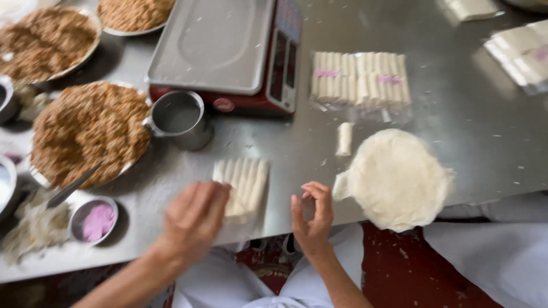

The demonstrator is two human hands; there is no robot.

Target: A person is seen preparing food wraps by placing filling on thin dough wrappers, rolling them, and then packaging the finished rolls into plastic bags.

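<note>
My left hand (pixel 194 219) hovers blurred over the near left corner of a row of white rolled wraps (pixel 245 182) on the steel table (pixel 456 114); I cannot tell if it touches them. My right hand (pixel 313 219) is just right of that row, fingers curled and apart, holding nothing. A stack of round thin wrappers (pixel 397 179) lies at the table's front edge to the right. One single roll (pixel 344 138) lies behind it. Two clear packs of rolls (pixel 359 78) sit farther back.
A red scale with a steel tray (pixel 220 45) stands at the back. A metal cup (pixel 180 118) is in front of it. Plates of brown filling (pixel 85 134) and a small bowl of pink powder (pixel 96 219) are at left. More packs (pixel 522 51) lie far right.
</note>
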